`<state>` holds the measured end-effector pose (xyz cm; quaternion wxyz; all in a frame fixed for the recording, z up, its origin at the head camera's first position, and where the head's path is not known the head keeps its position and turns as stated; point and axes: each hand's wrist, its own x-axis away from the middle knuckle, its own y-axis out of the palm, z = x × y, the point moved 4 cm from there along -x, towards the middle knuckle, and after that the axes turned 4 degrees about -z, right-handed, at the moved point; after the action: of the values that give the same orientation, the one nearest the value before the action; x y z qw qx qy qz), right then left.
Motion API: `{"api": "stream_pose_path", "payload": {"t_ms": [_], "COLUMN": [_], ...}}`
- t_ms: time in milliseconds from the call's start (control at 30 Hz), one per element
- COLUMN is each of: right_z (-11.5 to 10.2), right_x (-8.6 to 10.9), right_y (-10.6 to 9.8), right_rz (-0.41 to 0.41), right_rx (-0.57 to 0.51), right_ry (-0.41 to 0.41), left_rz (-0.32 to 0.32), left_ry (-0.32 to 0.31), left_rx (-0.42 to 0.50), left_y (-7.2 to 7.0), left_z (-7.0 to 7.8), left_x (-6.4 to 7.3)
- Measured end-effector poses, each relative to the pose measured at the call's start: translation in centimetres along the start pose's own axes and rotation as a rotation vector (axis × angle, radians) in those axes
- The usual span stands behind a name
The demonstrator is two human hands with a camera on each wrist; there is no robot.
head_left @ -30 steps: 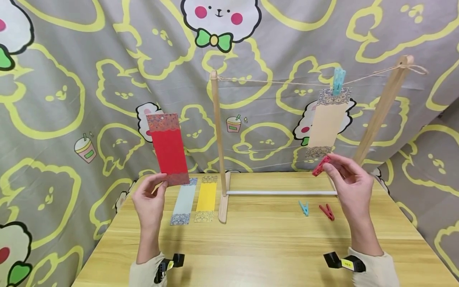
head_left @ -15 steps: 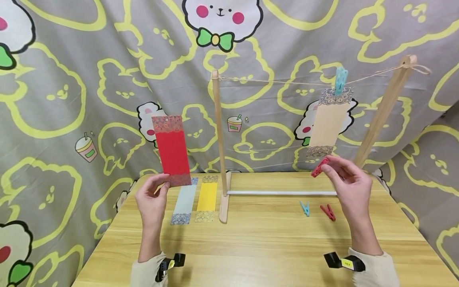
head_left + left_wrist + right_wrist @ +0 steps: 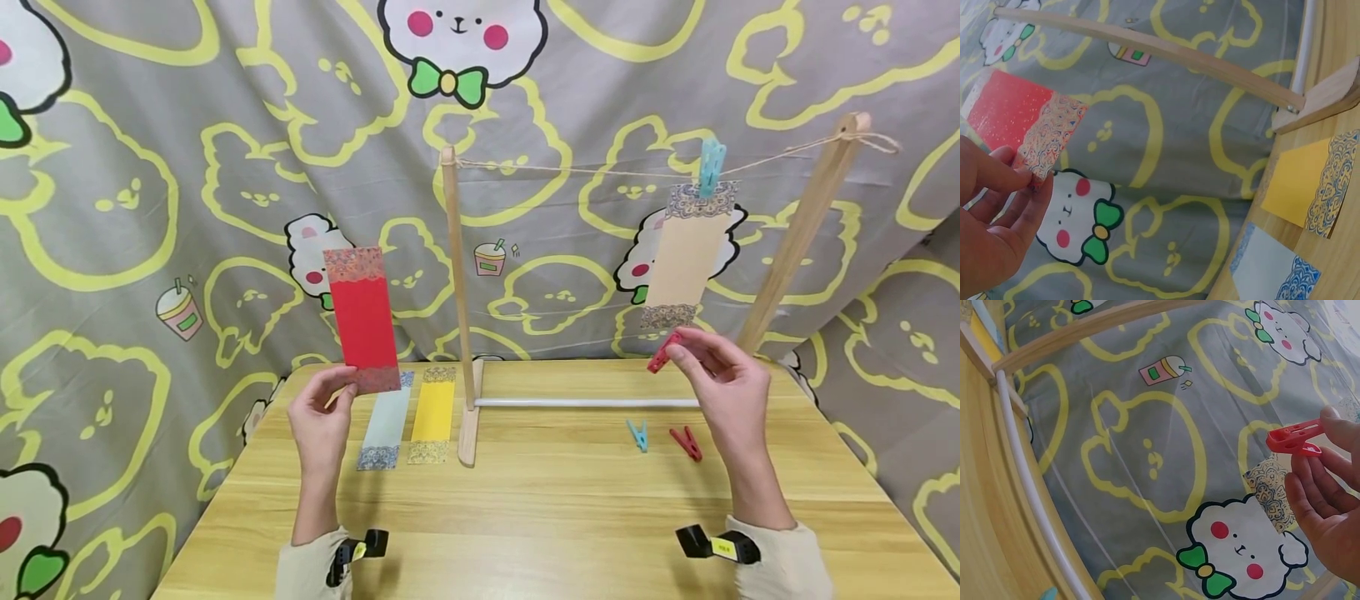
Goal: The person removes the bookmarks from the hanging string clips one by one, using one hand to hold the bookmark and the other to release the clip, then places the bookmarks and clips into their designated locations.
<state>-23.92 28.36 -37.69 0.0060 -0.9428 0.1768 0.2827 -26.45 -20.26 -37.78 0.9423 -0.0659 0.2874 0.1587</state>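
Note:
My left hand (image 3: 322, 412) pinches a red paper card (image 3: 362, 321) with patterned end bands by its lower edge, holding it upright left of the wooden stand. In the left wrist view, thumb and fingers meet on the card's patterned band (image 3: 1050, 134). A red clothespin (image 3: 662, 353) is pinched between the thumb and fingers of my right hand (image 3: 723, 379), below a hanging cream card (image 3: 688, 258). That card hangs from the string (image 3: 585, 171), under a blue clothespin (image 3: 711, 167). The right wrist view shows the red clothespin (image 3: 1294, 437) by its handles.
On the table (image 3: 525, 517) lie a pale blue card (image 3: 386, 421) and a yellow card (image 3: 432, 417), left of the stand's post (image 3: 458, 283). A blue clothespin (image 3: 637, 435) and a red clothespin (image 3: 686, 443) lie before the white rod (image 3: 585, 403). A patterned curtain (image 3: 525, 108) hangs behind.
The red card has moved slightly right and down with my left hand. My right hand has shifted a little left with the red clothespin. The cards and clothespins on the table have stayed put.

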Motion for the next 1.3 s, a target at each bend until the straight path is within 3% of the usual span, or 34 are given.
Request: {"api": "stream_pose_path", "payload": {"t_ms": [267,767,933,1167,1300], "right_z": [0.3,1.5,2.0,2.6,2.9], "right_x": [0.1,0.4,0.3,0.4,0.4], "right_y": [0.2,0.0,0.0,0.2,0.2], "right_rz": [-0.008,-0.029,-0.056,-0.083,-0.085], "right_rx": [0.024,0.137,0.168,0.227,0.234], "right_ry": [0.019,0.081,0.085,0.074,0.076], "left_rz": [0.023,0.008,-0.008,-0.042,-0.048], "left_ry": [-0.012,-0.086,-0.115,-0.092,-0.097], "left_rx": [-0.007,-0.055,-0.066,-0.078,-0.098], "left_y": [-1.0,-2.0,-2.0,-1.9,-2.0], "left_z": [-3.2,-4.4,-4.3,-2.1,-2.1], "left_x": [-0.4,-0.5,-0.6,-0.3,-0.3]}}
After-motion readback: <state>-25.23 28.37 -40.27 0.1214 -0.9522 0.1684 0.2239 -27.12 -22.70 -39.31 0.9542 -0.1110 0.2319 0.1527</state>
